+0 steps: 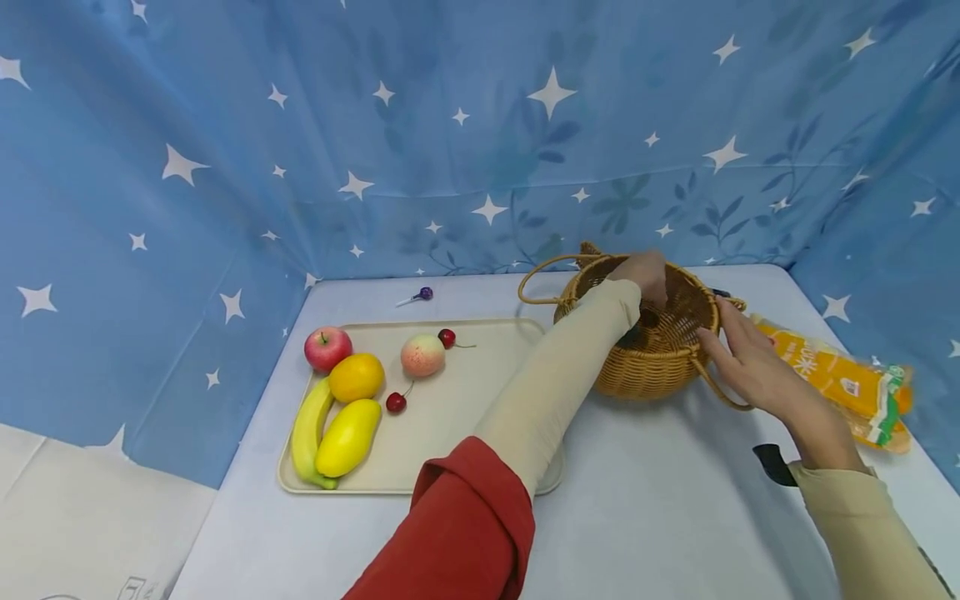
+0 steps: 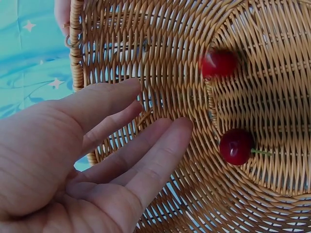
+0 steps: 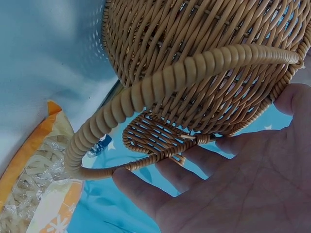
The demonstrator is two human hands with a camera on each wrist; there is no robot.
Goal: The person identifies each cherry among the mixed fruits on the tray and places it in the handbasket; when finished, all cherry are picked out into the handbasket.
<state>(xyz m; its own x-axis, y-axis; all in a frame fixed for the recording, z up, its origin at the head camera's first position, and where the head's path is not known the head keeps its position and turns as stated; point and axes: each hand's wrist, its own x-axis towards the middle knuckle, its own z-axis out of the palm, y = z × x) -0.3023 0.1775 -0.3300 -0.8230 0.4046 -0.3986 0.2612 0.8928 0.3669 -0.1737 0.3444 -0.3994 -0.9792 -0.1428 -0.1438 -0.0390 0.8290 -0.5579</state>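
My left hand (image 2: 112, 160) reaches down inside a round wicker basket (image 1: 645, 379), its fingers extended with nothing between them. Two red cherries lie on the basket's bottom just past the fingertips: one cherry (image 2: 218, 63) is partly blurred, the other cherry (image 2: 237, 146) shows a green stem. At the right side of the basket, my right hand (image 1: 765, 371) holds the rim with thumb and fingertips. A looped handle (image 3: 160, 85) hangs in front of those fingers in the right wrist view. In the head view my left fingers are hidden by the basket.
Left of the basket, a beige tray (image 1: 450, 458) bears an apple (image 1: 327, 348), an orange fruit (image 1: 357, 377), a banana (image 1: 309, 433), a mango (image 1: 349, 437), a peach (image 1: 422, 356) and two cherries. A lollipop (image 1: 423, 293) lies behind it. Orange food packages (image 1: 840, 375) lie at right.
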